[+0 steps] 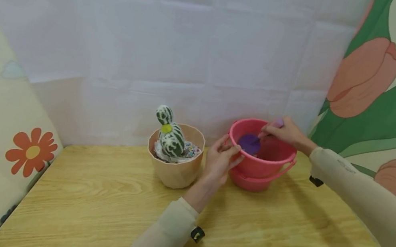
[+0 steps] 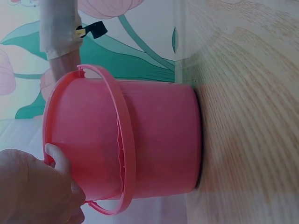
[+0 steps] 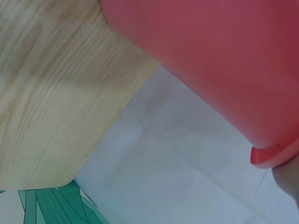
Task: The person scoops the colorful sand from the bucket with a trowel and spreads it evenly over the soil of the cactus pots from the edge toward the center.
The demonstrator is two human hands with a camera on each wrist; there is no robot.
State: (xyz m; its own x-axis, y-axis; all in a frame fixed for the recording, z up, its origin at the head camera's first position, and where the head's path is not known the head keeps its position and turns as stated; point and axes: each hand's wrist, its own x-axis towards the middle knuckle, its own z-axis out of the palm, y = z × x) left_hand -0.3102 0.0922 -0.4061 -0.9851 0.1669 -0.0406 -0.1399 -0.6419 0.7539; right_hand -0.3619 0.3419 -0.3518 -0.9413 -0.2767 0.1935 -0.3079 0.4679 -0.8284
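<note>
A pink bucket point(image 1: 256, 170) stands upright on the table, its handle hanging down against the front. My left hand point(image 1: 217, 157) grips the left side of the rim; in the left wrist view the thumb of that hand point(image 2: 39, 186) lies over the bucket's point(image 2: 159, 140) outer wall. Over the opening, my right hand point(image 1: 287, 132) holds the lilac handle of a purple shovel point(image 1: 249, 144), whose round blade is down inside the bucket. In the right wrist view the bucket point(image 3: 210, 56) fills the upper right, with only a sliver of the hand point(image 3: 287, 179) at the edge.
Left of the bucket stands a peach faceted pot point(image 1: 176, 173) with a green-and-white striped cactus figure point(image 1: 172, 141) and colourful bits in it. A white sheet point(image 1: 148, 46) hangs behind the wooden table point(image 1: 110, 203). Flower-painted walls flank both sides.
</note>
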